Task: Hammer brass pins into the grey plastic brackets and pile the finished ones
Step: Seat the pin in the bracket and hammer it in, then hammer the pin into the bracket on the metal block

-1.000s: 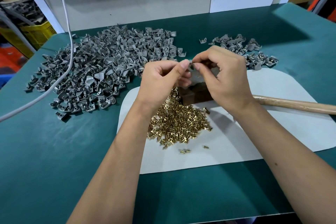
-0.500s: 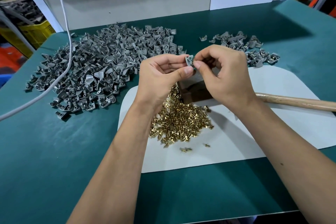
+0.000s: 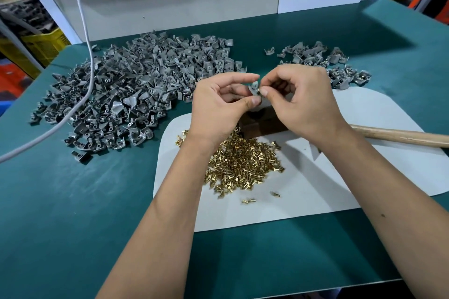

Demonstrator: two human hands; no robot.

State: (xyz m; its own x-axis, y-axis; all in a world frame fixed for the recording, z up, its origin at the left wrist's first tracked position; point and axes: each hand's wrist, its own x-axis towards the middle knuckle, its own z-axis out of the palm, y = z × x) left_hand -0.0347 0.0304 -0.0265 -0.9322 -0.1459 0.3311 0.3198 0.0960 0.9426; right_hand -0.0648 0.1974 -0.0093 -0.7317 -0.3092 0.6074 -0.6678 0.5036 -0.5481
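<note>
Grey, curved and small, one bracket sits pinched in the left hand above the block; the right hand pinches one brass pin against it. Two bracket piles flank them: large, small.

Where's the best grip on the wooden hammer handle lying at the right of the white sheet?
Probably on the bare wooden hammer handle, well right of the right hand, coming from above. It lies flat on the white sheet, running off to the right, and its head end is hidden behind that hand near the dark block.
</note>
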